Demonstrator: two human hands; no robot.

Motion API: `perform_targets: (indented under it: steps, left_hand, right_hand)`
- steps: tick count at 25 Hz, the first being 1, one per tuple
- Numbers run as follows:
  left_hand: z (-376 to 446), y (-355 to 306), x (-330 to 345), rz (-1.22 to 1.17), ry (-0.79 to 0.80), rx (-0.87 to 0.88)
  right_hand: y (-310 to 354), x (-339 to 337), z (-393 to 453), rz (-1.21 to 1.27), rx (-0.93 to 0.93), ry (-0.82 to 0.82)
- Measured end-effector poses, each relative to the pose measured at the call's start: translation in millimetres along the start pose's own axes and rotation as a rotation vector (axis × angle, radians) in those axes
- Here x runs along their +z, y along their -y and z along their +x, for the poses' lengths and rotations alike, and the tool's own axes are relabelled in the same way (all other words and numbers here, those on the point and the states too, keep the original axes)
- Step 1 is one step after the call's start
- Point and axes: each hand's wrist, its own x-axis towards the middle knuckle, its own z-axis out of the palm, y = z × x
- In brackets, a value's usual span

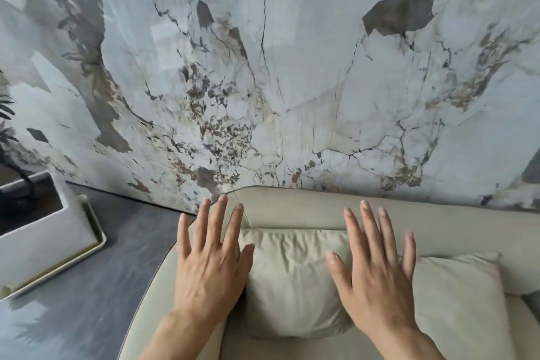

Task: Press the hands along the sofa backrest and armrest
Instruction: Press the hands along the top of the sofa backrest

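A pale beige sofa fills the lower middle and right. Its backrest [306,207] runs along the wall, and its armrest [159,280] curves down the left side. My left hand [211,260] is spread flat, palm down, over the corner where armrest and backrest meet. My right hand [377,266] is spread the same way over the backrest and the cushion [292,278] between the hands. Whether either palm touches the fabric I cannot tell. Both hands hold nothing.
A second cushion [461,301] leans at the right. A glossy marble wall [263,82] stands right behind the backrest. At the left, a white planter [43,242] with a dark plant sits on the dark polished floor [87,301].
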Motion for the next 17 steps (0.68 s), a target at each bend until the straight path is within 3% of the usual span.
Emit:
perform_targets:
  steps: [10, 17]
  left_hand:
    - [70.8, 57.4, 253.1, -0.097, 0.193, 0.02]
    - [75.0, 58.8, 374.8, 0.047, 0.31, 0.131]
  right_hand:
    - [18.8, 228.0, 85.8, -0.067, 0.043, 0.128]
    - [-11.4, 386.0, 84.4, -0.067, 0.025, 0.183]
